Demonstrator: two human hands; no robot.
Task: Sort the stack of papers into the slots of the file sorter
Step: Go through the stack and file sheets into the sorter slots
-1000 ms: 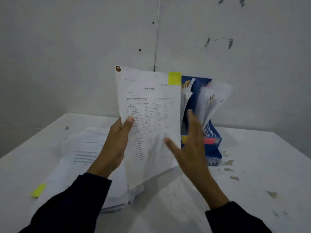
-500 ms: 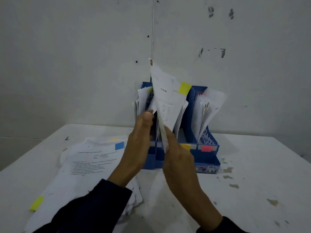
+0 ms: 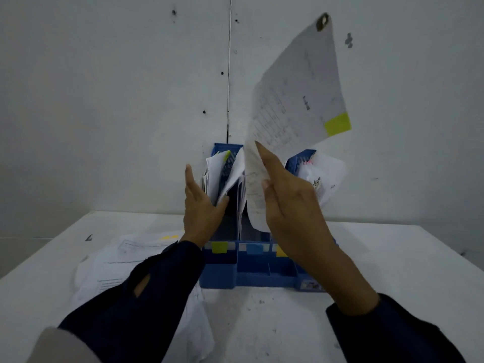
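- Right hand [image 3: 290, 203]: thumb and fingers pinch the lower edge of a sheet [image 3: 296, 100] bearing a yellow tag [image 3: 337, 123]; sheet tilts toward 1 o'clock above the file sorter [image 3: 251, 268].
- Left hand [image 3: 201, 208]: fingers straight, pressing filed papers [image 3: 217, 174] aside toward 9 o'clock.
- Paper stack [image 3: 125, 260]: on the table [image 3: 392, 271], at 8 o'clock from the sorter.

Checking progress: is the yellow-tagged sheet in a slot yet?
Not yet. The right hand holds the sheet above the sorter, its lower edge at the slot mouths; the left hand parts filed papers.
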